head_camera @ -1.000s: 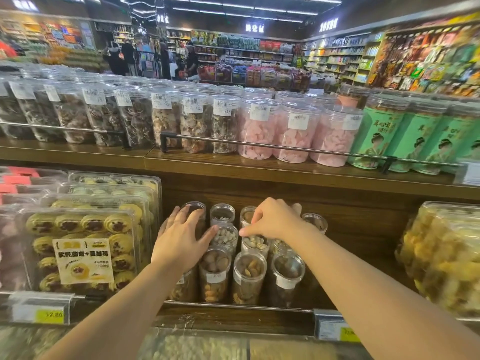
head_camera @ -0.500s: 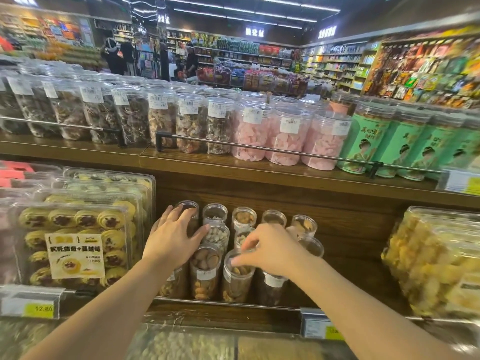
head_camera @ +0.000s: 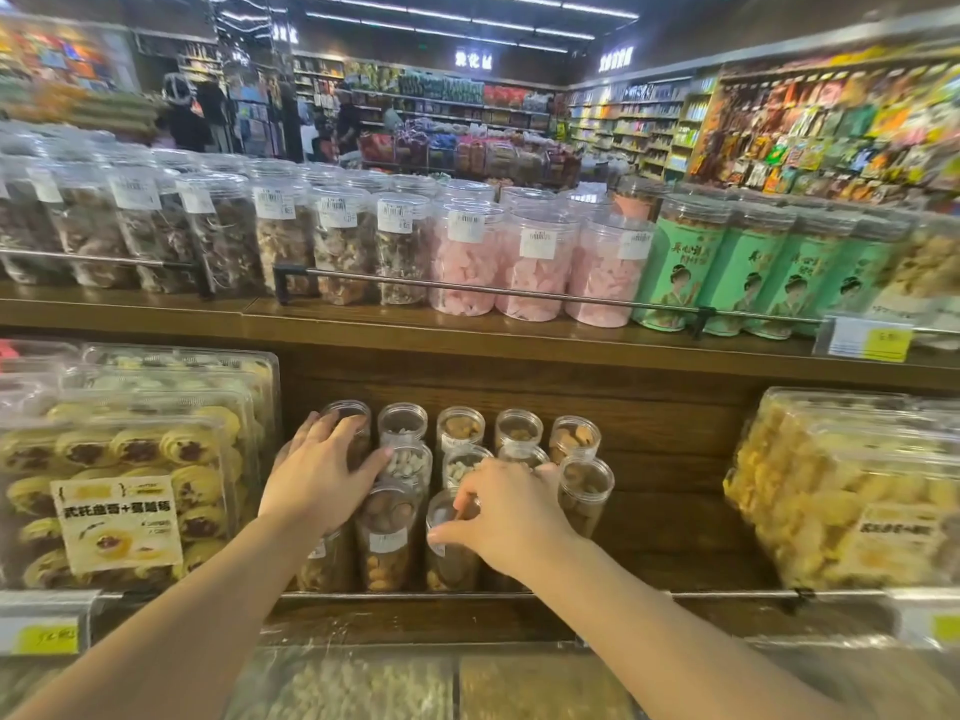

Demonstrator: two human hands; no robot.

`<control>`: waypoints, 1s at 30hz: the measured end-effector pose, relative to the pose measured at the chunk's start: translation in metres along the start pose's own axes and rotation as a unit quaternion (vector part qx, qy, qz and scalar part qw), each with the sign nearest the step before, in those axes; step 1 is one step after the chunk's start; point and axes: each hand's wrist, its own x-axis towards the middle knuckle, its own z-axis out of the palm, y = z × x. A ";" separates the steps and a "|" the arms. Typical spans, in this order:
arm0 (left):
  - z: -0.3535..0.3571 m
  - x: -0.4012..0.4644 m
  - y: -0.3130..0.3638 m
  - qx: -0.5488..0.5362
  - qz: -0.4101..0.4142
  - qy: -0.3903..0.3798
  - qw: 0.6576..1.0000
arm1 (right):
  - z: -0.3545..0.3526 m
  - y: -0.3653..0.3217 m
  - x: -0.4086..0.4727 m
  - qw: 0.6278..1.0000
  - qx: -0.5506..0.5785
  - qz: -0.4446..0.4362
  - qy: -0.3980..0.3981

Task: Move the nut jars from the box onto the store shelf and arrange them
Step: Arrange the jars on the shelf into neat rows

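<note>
Low in the middle of the frame, the nut jars (head_camera: 415, 459) stand in rows on the wooden shelf (head_camera: 675, 537). Left hand (head_camera: 324, 472) lies spread across the left column; right hand (head_camera: 511, 514) pinches a front jar (head_camera: 449, 550). Brace with the left and nudge gently, keeping lids level.

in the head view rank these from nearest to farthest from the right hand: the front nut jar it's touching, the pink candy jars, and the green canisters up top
1. Front nut jar: under the right hand, front row of the lower shelf.
2. Pink candy jars: upper shelf, straight above the hand.
3. Green canisters: upper shelf, farther off to the right.
</note>
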 end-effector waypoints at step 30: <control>0.000 0.001 -0.002 -0.004 0.009 0.002 1.000 | -0.023 0.090 -0.026 0.996 0.066 0.007 -0.051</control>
